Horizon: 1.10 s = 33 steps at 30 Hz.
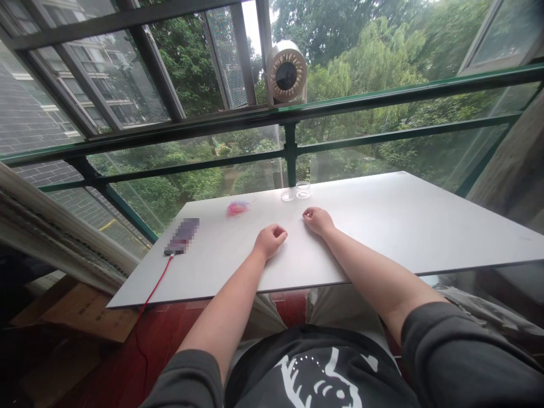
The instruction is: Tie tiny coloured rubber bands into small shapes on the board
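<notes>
Left hand point(270, 241) and right hand point(318, 220) low over table point(382, 209); fingertips together, anything pinched too small to tell; tangle point(237, 209), dishes point(303, 194) beyond; steady wrists help.

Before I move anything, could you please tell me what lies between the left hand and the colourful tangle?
Only bare white tabletop shows between the left hand and the colourful tangle, as seen in the head view.
</notes>
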Tool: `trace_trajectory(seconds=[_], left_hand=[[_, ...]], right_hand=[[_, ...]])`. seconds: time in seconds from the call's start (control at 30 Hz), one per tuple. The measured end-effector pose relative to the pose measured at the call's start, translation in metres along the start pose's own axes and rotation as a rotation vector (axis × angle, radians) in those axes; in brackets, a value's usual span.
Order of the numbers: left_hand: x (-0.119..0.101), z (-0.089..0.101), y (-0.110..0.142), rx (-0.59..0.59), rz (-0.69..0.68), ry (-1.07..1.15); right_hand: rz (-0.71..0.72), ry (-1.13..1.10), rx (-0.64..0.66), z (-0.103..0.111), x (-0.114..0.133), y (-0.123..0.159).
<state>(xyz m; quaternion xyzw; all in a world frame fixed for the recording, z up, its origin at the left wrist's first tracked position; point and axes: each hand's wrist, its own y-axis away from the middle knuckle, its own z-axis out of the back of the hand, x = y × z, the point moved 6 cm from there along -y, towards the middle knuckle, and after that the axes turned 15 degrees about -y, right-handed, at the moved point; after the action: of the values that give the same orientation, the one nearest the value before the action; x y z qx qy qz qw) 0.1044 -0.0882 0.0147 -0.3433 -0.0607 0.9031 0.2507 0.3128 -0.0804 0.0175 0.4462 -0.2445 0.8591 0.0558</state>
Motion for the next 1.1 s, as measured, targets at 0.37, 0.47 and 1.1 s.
trace_trajectory(seconds=[0.37,0.47,1.1], left_hand=[[0.0006,-0.0004,0.0004,0.008,0.004,0.007],[0.0007,-0.0003,0.0005,0.008,0.008,0.003],[-0.0032,0.0010,0.0014,0.035,-0.004,-0.100]], right_hand=[[-0.012,0.196,-0.039,-0.0005,-0.0019,-0.0025],[-0.036,0.222,-0.043,-0.0002,-0.0026,-0.0029],[-0.095,0.308,-0.013,-0.0006,-0.0026,-0.0006]])
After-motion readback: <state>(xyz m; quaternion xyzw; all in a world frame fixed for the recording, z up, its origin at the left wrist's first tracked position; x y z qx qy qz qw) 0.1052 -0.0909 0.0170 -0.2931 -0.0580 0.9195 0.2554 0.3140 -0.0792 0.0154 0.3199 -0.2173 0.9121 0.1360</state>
